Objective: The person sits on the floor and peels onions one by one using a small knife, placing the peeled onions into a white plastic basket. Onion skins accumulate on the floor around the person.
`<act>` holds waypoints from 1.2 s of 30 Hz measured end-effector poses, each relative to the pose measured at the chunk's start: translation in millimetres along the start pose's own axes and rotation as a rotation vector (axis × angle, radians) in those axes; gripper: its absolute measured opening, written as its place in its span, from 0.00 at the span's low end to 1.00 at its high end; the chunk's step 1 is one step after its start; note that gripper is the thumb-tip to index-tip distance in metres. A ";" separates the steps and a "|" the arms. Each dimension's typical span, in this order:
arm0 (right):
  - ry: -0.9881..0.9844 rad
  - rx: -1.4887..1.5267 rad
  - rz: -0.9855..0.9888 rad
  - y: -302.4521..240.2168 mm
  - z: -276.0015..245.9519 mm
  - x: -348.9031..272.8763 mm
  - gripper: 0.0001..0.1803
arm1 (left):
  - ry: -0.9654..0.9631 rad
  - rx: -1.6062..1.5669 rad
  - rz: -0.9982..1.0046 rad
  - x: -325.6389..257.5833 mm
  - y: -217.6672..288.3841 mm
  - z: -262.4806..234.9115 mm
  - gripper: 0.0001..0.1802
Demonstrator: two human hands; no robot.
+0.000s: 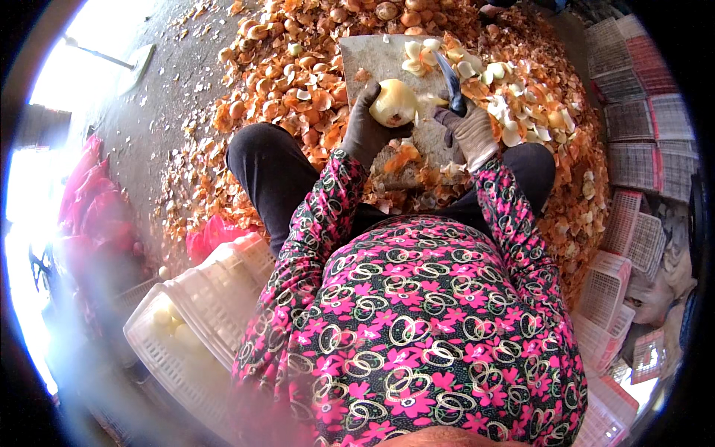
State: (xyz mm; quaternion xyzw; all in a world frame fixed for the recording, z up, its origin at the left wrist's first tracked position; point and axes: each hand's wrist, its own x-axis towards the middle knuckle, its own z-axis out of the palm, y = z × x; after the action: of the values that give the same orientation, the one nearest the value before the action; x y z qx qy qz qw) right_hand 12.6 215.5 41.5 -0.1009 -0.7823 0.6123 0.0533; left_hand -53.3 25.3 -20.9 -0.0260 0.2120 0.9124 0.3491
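My left hand (369, 128), in a dark grey glove, is wrapped round a large pale onion (393, 103) with its brown skin mostly off. A dark root patch shows on the onion's lower side. Just to its right, my gloved right hand (471, 132) grips a knife (449, 80), its curved blade pointing up and away from me. The blade looks apart from the onion. Both hands are above a worn pale board (365, 56) between my knees. Cut white onion pieces (421, 58) lie at the board's far right, with loose skins on its near part.
Unpeeled onions and brown skins (298, 78) heap around the board. White scraps (514, 112) lie to the right. A white plastic basket (179, 335) holding peeled onions stands at my left, near pink bags (97, 201). Stacked crates (633, 119) line the right side.
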 end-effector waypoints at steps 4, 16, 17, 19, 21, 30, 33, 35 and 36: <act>-0.153 -0.042 0.112 -27.9 1.3 6.1 0.19 | -0.165 -0.045 -0.119 2.5 -5.6 -6.7 0.37; 0.034 -0.322 0.104 6.5 2.2 2.3 0.12 | -0.072 -0.124 0.005 4.9 -8.8 0.0 0.36; 0.051 -0.422 0.022 14.1 -11.5 5.9 0.14 | -0.072 -0.149 0.009 3.9 -7.4 1.0 0.35; 0.171 -0.457 0.176 31.4 -36.0 17.9 0.14 | -0.082 -0.171 0.035 6.3 -6.9 -0.9 0.35; 0.228 -0.366 0.303 25.4 -44.3 14.5 0.14 | -0.079 -0.149 0.069 13.1 -6.3 -5.0 0.35; 0.002 -0.482 0.056 -17.0 29.7 -3.8 0.23 | 0.005 0.103 0.042 7.2 -15.6 0.1 0.38; 0.030 -0.398 0.040 -9.7 24.6 -2.1 0.17 | -0.032 0.012 -0.004 4.1 -13.5 -3.0 0.38; 0.061 -0.340 0.086 2.5 16.7 5.8 0.17 | -0.072 -0.054 -0.028 6.7 -16.1 -4.5 0.38; 0.077 -0.312 0.110 7.8 11.4 9.3 0.17 | -0.093 -0.088 -0.041 7.6 -17.7 -3.8 0.38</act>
State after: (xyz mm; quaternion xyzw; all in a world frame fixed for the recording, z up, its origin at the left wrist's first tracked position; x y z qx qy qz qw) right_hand 1.9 208.6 30.8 -0.1740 -0.8587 0.4809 0.0333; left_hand -48.0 40.3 -32.4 -0.0033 0.1544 0.9137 0.3759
